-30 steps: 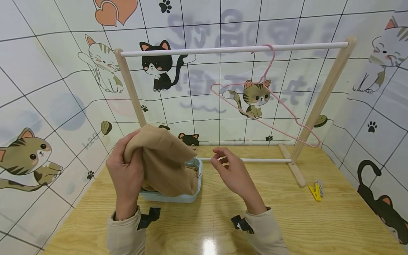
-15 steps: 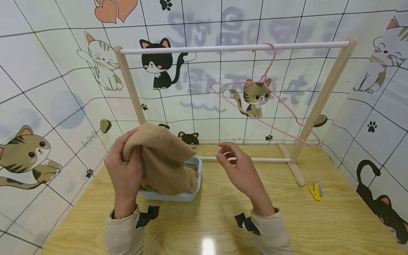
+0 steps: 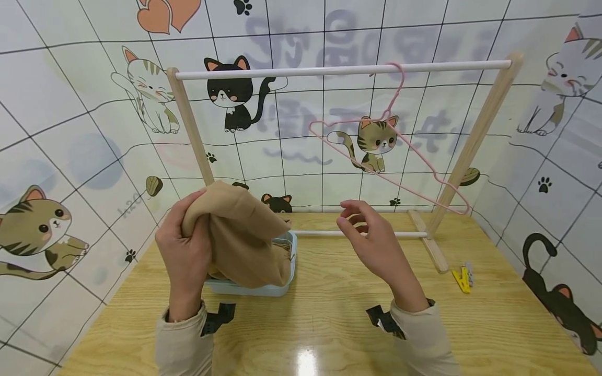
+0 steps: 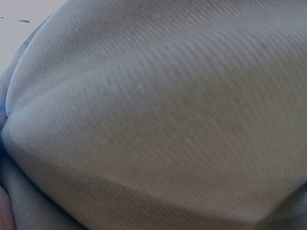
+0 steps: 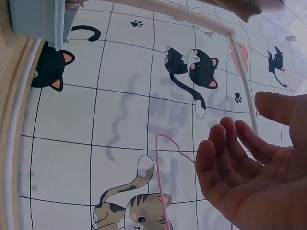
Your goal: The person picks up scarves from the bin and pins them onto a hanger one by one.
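Observation:
A folded-over piece of tan cloth (image 3: 244, 235) hangs from my left hand (image 3: 185, 250), which grips its upper left edge between thumb and fingers. The cloth fills nearly the whole left wrist view as fine ribbed fabric (image 4: 158, 115). Below and behind it in the head view is a light blue basket (image 3: 273, 290), partly covered by the cloth. My right hand (image 3: 376, 243) is raised over the table to the right, fingers loosely bent and holding nothing. A pink clothes hanger (image 3: 414, 149) hangs from the rack's top bar, above and beyond that hand.
The drying rack has a white top bar (image 3: 301, 72), a lower bar (image 3: 320, 233) and wooden posts, the right post (image 3: 475, 141) leaning outward. A yellow clothespin (image 3: 462, 281) and a grey clothespin (image 3: 469, 274) lie on the wooden table (image 3: 338, 324) at right. Cat-patterned walls stand close behind.
My right hand has moved to the right and slightly up, away from the cloth. The left hand keeps its grip, and the cloth stays almost where it was.

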A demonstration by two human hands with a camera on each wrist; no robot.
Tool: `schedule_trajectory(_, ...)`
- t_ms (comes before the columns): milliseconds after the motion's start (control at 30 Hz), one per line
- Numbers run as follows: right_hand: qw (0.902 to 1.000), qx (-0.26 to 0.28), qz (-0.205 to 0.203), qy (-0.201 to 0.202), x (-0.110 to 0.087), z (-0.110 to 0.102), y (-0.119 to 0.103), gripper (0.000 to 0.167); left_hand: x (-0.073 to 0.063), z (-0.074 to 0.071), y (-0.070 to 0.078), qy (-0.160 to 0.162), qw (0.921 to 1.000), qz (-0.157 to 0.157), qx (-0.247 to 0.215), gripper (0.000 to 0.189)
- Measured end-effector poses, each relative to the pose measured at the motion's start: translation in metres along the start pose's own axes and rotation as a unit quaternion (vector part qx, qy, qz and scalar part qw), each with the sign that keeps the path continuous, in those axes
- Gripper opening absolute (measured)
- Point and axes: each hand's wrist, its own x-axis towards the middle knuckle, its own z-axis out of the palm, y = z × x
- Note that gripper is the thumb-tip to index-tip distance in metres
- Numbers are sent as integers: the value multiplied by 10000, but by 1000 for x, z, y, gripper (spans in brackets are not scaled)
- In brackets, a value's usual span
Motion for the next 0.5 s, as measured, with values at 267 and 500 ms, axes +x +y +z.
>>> schedule_trajectory(267, 9984, -499, -226, 126, 5, -23, -3, 42, 0, 0, -1, -2, 10000, 16, -29, 21)
schedule_trajectory(500, 9957, -832, -288, 286, 7, -47, -10, 45, 0, 0, -1, -22, 10000, 86, -12, 21)
